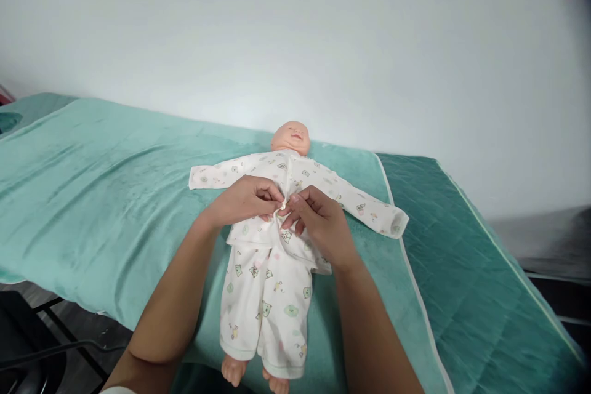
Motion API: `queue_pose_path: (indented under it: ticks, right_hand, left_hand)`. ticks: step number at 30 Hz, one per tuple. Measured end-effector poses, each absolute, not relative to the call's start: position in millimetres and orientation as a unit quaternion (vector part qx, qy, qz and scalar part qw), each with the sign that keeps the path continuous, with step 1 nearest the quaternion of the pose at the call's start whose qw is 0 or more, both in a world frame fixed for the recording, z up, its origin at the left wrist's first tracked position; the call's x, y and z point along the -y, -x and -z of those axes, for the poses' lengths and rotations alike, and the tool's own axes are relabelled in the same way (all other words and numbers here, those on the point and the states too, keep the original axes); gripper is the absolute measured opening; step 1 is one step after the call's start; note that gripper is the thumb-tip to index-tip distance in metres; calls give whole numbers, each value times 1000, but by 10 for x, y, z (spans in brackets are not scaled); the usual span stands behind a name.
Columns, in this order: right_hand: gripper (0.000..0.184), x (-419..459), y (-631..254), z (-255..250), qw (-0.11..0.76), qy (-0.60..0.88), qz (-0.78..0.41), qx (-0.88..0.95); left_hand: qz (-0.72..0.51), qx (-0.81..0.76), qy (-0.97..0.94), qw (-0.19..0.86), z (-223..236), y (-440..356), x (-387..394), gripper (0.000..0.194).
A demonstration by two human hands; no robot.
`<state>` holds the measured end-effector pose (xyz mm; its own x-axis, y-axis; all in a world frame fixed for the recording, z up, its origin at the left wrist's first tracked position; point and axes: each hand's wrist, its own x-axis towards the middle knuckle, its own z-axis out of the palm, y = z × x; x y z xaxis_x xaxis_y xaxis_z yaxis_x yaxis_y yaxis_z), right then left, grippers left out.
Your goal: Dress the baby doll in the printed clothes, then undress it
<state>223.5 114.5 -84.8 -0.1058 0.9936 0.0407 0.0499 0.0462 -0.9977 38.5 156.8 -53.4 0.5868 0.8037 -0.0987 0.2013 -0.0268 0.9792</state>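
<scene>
A baby doll (292, 137) lies on its back on a teal towel (106, 197), head toward the wall, arms spread. It wears a white printed shirt (240, 167) and matching trousers (268, 308); bare feet stick out at the bottom. My left hand (244, 200) and my right hand (321, 221) meet over the doll's belly. Both pinch the shirt's front edge between fingertips, where the two halves of the shirt come together.
The towel covers a padded table with a darker teal quilted cover (466, 283) showing on the right. A white wall (323, 49) runs behind. Dark floor and a black metal frame (55, 332) show at lower left.
</scene>
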Motion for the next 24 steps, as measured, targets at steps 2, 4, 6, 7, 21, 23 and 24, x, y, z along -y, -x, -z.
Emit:
queue_pose_path:
  ticks: [2, 4, 6, 7, 21, 23, 24]
  right_hand:
    - [34, -1142, -2244, 842, 465, 475, -500, 555]
    - [34, -1135, -2251, 833, 460, 480, -495, 560]
    - [33, -1128, -2256, 820, 452, 487, -488, 565]
    - [31, -1125, -2257, 814, 447, 492, -488, 566]
    - [26, -1151, -2233, 805, 437, 514, -514, 529]
    - [26, -1155, -2230, 817, 442, 512, -516, 526]
    - [26, -1156, -2228, 823, 445, 510, -516, 525]
  left_hand:
    - [-255, -377, -666, 591, 539, -379, -1579, 8]
    - [-265, -372, -658, 598, 546, -377, -1590, 10]
    - [-275, -363, -651, 607, 547, -378, -1595, 14]
    - [-277, -359, -649, 611, 544, -377, -1596, 15]
    - [-228, -350, -677, 606, 521, -290, -1620, 26]
    - [-222, -360, -684, 594, 509, -299, -1610, 29]
    - [-219, -364, -687, 589, 507, -302, -1606, 31]
